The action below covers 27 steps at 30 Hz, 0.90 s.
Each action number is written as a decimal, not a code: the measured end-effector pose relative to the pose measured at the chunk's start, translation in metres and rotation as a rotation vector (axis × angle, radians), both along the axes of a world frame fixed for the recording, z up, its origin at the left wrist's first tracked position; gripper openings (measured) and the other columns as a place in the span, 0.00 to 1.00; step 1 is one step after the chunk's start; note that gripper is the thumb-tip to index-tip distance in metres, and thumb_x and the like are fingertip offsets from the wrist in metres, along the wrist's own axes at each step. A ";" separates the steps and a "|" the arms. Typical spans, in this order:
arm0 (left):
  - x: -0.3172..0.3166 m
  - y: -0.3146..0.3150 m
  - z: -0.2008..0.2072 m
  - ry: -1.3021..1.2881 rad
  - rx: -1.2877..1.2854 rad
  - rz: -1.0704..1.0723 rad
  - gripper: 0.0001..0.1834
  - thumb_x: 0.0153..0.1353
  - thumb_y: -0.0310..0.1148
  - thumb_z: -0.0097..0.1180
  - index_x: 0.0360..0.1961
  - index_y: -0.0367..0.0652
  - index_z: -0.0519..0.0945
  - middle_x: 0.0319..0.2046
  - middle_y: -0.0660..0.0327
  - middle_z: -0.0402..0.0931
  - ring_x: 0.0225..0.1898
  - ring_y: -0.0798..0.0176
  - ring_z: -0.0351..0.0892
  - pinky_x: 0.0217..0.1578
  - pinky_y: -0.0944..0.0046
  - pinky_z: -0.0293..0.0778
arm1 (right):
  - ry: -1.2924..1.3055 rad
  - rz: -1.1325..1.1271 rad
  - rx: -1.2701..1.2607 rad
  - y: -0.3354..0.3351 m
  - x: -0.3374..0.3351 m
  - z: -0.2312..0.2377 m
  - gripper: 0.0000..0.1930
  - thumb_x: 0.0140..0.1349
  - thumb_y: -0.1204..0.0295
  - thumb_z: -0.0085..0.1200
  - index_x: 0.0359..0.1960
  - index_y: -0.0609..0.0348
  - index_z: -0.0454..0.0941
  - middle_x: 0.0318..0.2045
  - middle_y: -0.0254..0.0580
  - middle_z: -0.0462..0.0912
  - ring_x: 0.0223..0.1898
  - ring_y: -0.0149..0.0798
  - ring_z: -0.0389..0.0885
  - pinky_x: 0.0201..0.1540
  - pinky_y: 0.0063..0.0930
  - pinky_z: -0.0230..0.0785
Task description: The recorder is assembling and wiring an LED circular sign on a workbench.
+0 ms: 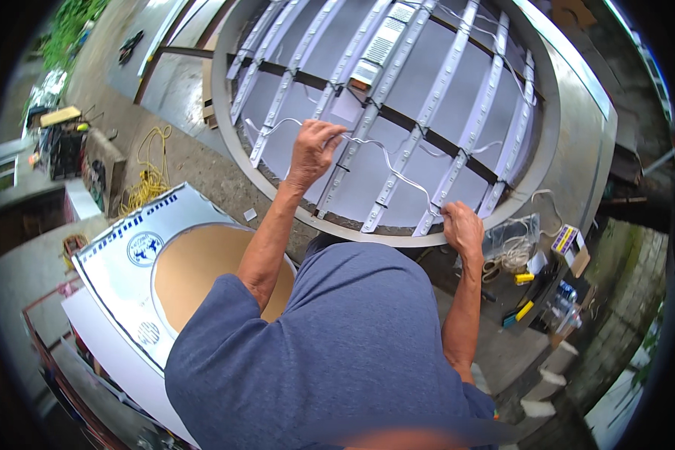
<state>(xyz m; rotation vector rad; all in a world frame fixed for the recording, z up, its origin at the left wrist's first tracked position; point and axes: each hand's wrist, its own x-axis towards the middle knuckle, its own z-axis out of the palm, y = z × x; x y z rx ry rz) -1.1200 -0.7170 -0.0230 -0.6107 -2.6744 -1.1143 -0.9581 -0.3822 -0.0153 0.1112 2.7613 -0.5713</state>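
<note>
In front of me lies a large round metal frame (547,161) with several parallel LED strips (425,120) fixed across dark crossbars. My left hand (316,154) is over the strips on the left side, its thumb and fingers pinched on a thin white wire (388,166). That wire sags from the left fingertips over the strips toward my right hand (463,227). The right hand is closed at the near rim, by a strip's lower end, with the wire's other stretch at its fingers; its grip is partly hidden. A box-shaped power supply (382,46) sits between strips at the far middle.
At my left lies a white sheet (116,259) with a round tan opening. A yellow cord (151,180) is coiled on the ground beyond it. Right of the frame are scissors (491,270), a bag of cord (511,244), a small box (568,241) and a yellow-handled tool (519,313).
</note>
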 end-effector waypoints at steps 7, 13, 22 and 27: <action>0.009 -0.003 -0.001 0.031 0.033 0.030 0.10 0.56 0.24 0.64 0.40 0.43 0.86 0.36 0.61 0.82 0.43 0.56 0.75 0.47 0.59 0.73 | -0.003 0.006 0.004 -0.003 -0.006 0.005 0.08 0.59 0.72 0.52 0.35 0.55 0.84 0.33 0.46 0.80 0.40 0.53 0.81 0.43 0.47 0.73; 0.010 -0.004 0.000 0.011 0.032 0.050 0.07 0.58 0.26 0.63 0.39 0.42 0.86 0.36 0.61 0.81 0.45 0.57 0.74 0.49 0.59 0.73 | 0.013 -0.026 -0.011 -0.005 -0.006 0.003 0.07 0.58 0.72 0.53 0.34 0.56 0.83 0.33 0.46 0.80 0.40 0.53 0.81 0.43 0.46 0.73; 0.012 -0.003 -0.002 0.017 0.039 0.061 0.07 0.59 0.27 0.62 0.39 0.41 0.85 0.36 0.60 0.81 0.45 0.55 0.74 0.50 0.58 0.72 | 0.039 -0.029 -0.024 -0.005 -0.004 0.002 0.07 0.57 0.71 0.55 0.34 0.55 0.83 0.31 0.46 0.79 0.37 0.53 0.81 0.41 0.45 0.72; 0.012 -0.001 -0.004 0.071 0.035 0.068 0.07 0.56 0.25 0.64 0.38 0.42 0.85 0.36 0.60 0.81 0.44 0.56 0.75 0.47 0.59 0.72 | 0.043 -0.032 -0.025 -0.005 -0.004 0.002 0.06 0.57 0.72 0.56 0.34 0.55 0.83 0.31 0.46 0.80 0.37 0.53 0.81 0.40 0.45 0.71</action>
